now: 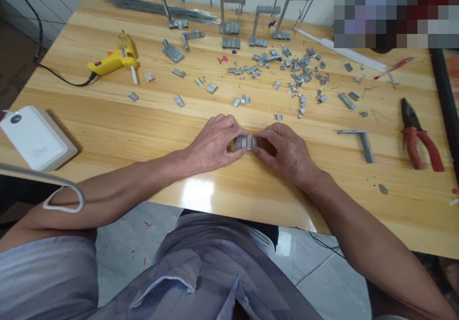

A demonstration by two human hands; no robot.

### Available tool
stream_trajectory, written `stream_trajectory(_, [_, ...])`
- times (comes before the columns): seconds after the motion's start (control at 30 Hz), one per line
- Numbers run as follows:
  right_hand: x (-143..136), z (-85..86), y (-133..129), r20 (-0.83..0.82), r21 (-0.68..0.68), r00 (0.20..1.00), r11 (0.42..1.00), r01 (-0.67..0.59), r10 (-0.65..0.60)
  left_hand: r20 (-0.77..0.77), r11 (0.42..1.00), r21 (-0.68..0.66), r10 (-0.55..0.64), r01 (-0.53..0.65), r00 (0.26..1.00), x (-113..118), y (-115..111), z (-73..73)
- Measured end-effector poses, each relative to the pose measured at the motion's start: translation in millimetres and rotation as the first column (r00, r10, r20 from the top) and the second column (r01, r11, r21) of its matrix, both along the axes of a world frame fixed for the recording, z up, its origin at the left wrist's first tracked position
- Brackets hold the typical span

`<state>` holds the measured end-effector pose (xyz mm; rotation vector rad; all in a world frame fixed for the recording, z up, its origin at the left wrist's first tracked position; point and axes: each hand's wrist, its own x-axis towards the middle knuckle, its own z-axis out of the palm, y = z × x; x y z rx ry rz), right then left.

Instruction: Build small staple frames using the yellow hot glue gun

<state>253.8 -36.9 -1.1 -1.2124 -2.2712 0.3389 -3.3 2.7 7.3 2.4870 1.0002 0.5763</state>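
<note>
Between my two hands, near the front of the wooden table, is a short row of grey metal clips [246, 142] set side by side. The thumb and fingers of my left hand [215, 143] pinch its left end. At its right end, my right hand [287, 152] grips with thumb and index finger. Beyond my hands lie loose grey metal pieces [303, 71], many of them in a scattered heap. To the right of my right hand rests an L-shaped grey metal piece [365, 143].
A yellow glue gun [114, 61] and a white power bank [38, 138] with a cable are on the left. Red-handled pliers [416, 138] and a red pen [394, 68] lie right. Upright metal frames [221, 19] and a bundle of thin wires [161, 8] are along the back.
</note>
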Motion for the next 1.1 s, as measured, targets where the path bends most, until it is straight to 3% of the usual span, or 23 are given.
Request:
stream_trajectory(0.13, [2,5.5,3,-0.118,-0.041,0.993,0.999,0.015,-0.02,0.131,0.995,-0.097,0.022,-0.009,0.991,1,2,5.9])
stream_trajectory(0.23, [3,12.5,3,-0.245,-0.099,0.968,0.995,0.033,-0.056,0.269,0.948,-0.319,0.113,-0.022,0.956,1,1,14.4])
stream_trajectory(0.3, [4,16.3,3,-0.325,-0.121,0.942,0.991,0.049,-0.086,0.372,0.841,-0.54,0.214,0.023,0.903,1,2,20.0])
stream_trajectory(0.4, [5,18.8,2,-0.4,-0.133,0.908,0.988,0.078,-0.125,0.487,0.604,-0.775,0.384,0.185,0.785,2,6,25.7])
stream_trajectory(0.53, [4,18.6,2,-0.437,-0.113,0.891,0.99,0.082,-0.124,0.494,0.308,-0.869,0.476,0.388,0.728,2,12,27.7])
stream_trajectory(0.63, [2,18.6,1,-0.446,-0.103,0.886,0.991,0.086,-0.123,0.481,0.191,-0.873,0.486,0.448,0.73,2,14,26.5])
stream_trajectory(0.77, [1,18.3,0,-0.452,-0.106,0.883,0.991,0.084,-0.123,0.48,0.156,-0.87,0.484,0.468,0.731,3,14,23.3])
stream_trajectory(1.1, [-7,20.5,0,-0.441,-0.124,0.89,0.99,0.073,-0.121,0.495,0.223,-0.868,0.455,0.444,0.74,5,10,18.9])
